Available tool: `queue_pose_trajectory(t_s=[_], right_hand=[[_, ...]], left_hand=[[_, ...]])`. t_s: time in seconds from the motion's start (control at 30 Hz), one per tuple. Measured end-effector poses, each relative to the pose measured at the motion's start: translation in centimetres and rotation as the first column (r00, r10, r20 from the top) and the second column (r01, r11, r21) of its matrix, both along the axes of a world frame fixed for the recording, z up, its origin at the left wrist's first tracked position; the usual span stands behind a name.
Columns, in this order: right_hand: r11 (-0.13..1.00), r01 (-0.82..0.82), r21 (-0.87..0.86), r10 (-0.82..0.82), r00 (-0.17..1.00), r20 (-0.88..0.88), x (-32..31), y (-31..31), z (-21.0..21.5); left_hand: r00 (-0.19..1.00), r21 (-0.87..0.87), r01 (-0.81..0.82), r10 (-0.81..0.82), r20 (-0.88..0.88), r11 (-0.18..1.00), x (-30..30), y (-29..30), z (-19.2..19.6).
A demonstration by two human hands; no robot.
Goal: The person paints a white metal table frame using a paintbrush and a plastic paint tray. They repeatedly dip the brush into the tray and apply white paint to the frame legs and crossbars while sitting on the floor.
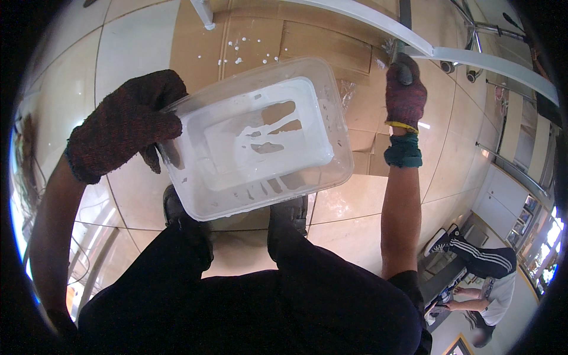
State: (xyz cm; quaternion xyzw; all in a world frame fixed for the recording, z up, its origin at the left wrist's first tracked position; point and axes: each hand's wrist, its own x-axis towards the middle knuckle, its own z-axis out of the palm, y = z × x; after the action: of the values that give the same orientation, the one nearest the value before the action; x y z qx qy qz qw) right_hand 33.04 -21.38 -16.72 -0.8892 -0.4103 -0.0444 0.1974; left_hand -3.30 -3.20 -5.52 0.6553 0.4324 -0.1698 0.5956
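Observation:
My left hand (130, 121), in a dark red-and-black knitted glove, grips the left rim of a clear plastic tub (340, 124). White paint (219, 136) coats the tub's floor and walls in a thin layer, with bare streaks in it. The tub is held tilted above my feet. My right hand (406, 89), in a matching glove with a yellow edge and a green cuff, is closed at the far right. From its far side juts what looks like a paintbrush (390, 46), right by a white metal frame (429, 47); the glove hides most of its handle.
Flattened cardboard (254, 41) spotted with white paint drops lies on the tiled floor (349, 204) beneath the frame. At far right stand a wheeled chair (473, 41) and a metal rack (515, 154). Another person (482, 284) sits at lower right.

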Motion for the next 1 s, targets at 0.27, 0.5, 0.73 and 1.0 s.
queue_pose_trajectory(t_s=[0.27, 0.5, 0.73, 1.0], right_hand=[[0.953, 0.166, -0.255, -0.139, 0.983, 0.118, -0.3, 0.7, 1.1], [0.981, -0.012, -0.195, 0.024, 0.998, 0.06, -0.3, 0.6, 0.5], [0.916, 0.123, -0.382, -0.047, 0.978, 0.201, 1.0, 1.8, 1.5], [0.929, 0.025, -0.37, 0.03, 0.989, 0.142, -0.3, 1.7, 0.6]], left_hand=[[0.996, -0.007, -0.067, 0.067, -0.052, 0.998, 0.7, -0.3, 1.0], [0.993, -0.043, -0.076, 0.071, -0.091, 0.996, 0.7, 0.1, 0.5], [0.998, -0.03, -0.025, 0.023, -0.061, 0.999, 0.7, 0.0, 0.3], [0.984, -0.043, 0.0, -0.007, -0.175, 0.999, 1.2, 0.2, 1.0]])
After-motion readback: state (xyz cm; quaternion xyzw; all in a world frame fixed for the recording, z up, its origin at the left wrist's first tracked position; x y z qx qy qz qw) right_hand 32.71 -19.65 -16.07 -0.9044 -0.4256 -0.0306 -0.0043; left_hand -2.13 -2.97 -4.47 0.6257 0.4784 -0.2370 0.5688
